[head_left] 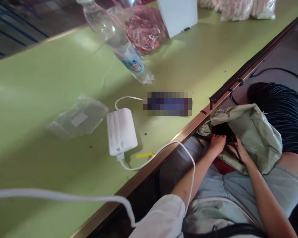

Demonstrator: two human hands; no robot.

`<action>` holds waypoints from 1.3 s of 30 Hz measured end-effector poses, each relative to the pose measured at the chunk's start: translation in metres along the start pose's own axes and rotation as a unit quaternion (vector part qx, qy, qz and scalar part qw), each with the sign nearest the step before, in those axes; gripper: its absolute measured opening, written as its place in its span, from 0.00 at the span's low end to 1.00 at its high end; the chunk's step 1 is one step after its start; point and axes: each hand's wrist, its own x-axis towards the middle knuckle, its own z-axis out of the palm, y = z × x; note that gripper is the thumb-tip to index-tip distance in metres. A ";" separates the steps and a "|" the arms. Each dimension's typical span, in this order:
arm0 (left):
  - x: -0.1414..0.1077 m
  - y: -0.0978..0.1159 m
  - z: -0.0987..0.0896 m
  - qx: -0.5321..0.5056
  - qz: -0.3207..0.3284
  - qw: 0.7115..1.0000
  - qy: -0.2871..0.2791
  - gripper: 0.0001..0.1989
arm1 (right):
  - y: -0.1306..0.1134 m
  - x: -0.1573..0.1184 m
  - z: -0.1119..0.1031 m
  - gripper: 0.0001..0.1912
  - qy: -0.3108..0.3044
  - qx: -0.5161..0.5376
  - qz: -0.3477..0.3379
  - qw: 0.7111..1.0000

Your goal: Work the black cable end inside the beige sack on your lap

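A beige woven sack (260,135) lies open across the lap, with dark material inside its mouth. At that mouth, my left hand (218,144) is closed like a fist, and a black cable (202,135) runs into it from the left. Close beside it, my right hand (241,152) curls around a thin black strand that crosses its palm and looks like the same cable. The fingertips of both hands are partly hidden. To the right of the sack lies a large bundle of black cables (278,112).
The green table (52,158) bears a white power bank (121,132), a blurred-out phone-like device (169,104), a plastic bottle (119,39), a clear bag (76,119) and a bag of reddish pieces (146,29). A white cord (192,172) loops over the table edge near my left arm.
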 end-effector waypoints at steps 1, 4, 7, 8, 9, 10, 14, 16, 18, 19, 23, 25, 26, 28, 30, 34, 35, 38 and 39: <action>0.001 -0.001 0.000 -0.003 0.005 1.000 0.006 0.11 | 0.000 0.001 0.000 0.54 -0.012 -0.006 0.003 1.000; 0.003 -0.004 -0.001 -0.015 0.010 1.000 0.013 0.10 | -0.004 0.002 -0.001 0.54 -0.053 -0.041 0.009 0.998; 0.003 -0.004 -0.004 -0.029 0.011 1.000 0.000 0.11 | -0.006 0.004 -0.002 0.54 -0.069 -0.075 -0.011 0.995; 0.003 -0.004 -0.005 -0.031 0.014 0.999 -0.004 0.11 | -0.006 0.005 -0.002 0.53 -0.074 -0.080 -0.014 0.994; 0.003 -0.004 -0.007 -0.032 0.016 0.999 -0.006 0.12 | -0.004 0.005 -0.002 0.54 -0.080 -0.080 -0.013 0.993; 0.002 -0.004 -0.008 -0.031 0.015 0.999 -0.006 0.12 | -0.003 0.006 -0.002 0.54 -0.085 -0.078 -0.007 0.993; 0.001 -0.004 -0.011 -0.023 -0.003 1.000 0.002 0.14 | 0.004 0.006 -0.002 0.58 -0.094 -0.079 0.013 0.992; 0.001 -0.003 -0.012 -0.022 -0.010 1.000 0.008 0.16 | 0.003 0.006 -0.002 0.59 -0.089 -0.085 0.016 0.992; 0.000 -0.003 -0.012 -0.024 -0.013 1.000 0.008 0.17 | 0.000 0.006 -0.002 0.59 -0.087 -0.083 0.020 0.992; 0.000 -0.003 -0.013 -0.024 -0.015 1.000 0.005 0.17 | -0.003 0.007 -0.002 0.59 -0.088 -0.083 0.021 0.992; 0.000 -0.004 -0.013 -0.022 -0.021 1.000 0.000 0.14 | -0.013 0.008 -0.003 0.59 -0.090 -0.102 0.032 0.990; 0.001 -0.006 -0.012 -0.022 -0.017 1.000 -0.002 0.12 | -0.015 0.008 -0.002 0.58 -0.084 -0.115 0.029 0.989; 0.001 -0.007 -0.011 -0.023 -0.012 1.000 -0.006 0.11 | -0.014 0.007 -0.002 0.58 -0.081 -0.120 0.021 0.989; 0.002 -0.010 -0.010 -0.026 0.007 0.999 -0.020 0.11 | -0.012 0.007 -0.001 0.57 -0.078 -0.126 -0.004 0.989; 0.002 -0.012 -0.009 -0.026 0.029 0.999 -0.033 0.11 | -0.008 0.007 -0.001 0.58 -0.080 -0.136 -0.022 0.987; 0.002 -0.016 -0.009 -0.025 0.046 0.998 -0.045 0.13 | -0.005 0.007 0.000 0.63 -0.070 -0.148 -0.023 0.986; 0.002 -0.016 -0.009 -0.026 0.045 0.998 -0.045 0.13 | -0.005 0.007 0.001 0.63 -0.068 -0.144 -0.020 0.987; 0.003 -0.017 -0.009 -0.022 0.034 0.999 -0.036 0.13 | -0.006 0.006 0.001 0.62 -0.071 -0.130 0.002 0.989; 0.004 -0.017 -0.009 -0.021 0.028 0.999 -0.032 0.12 | -0.007 0.005 0.000 0.61 -0.070 -0.130 0.010 0.989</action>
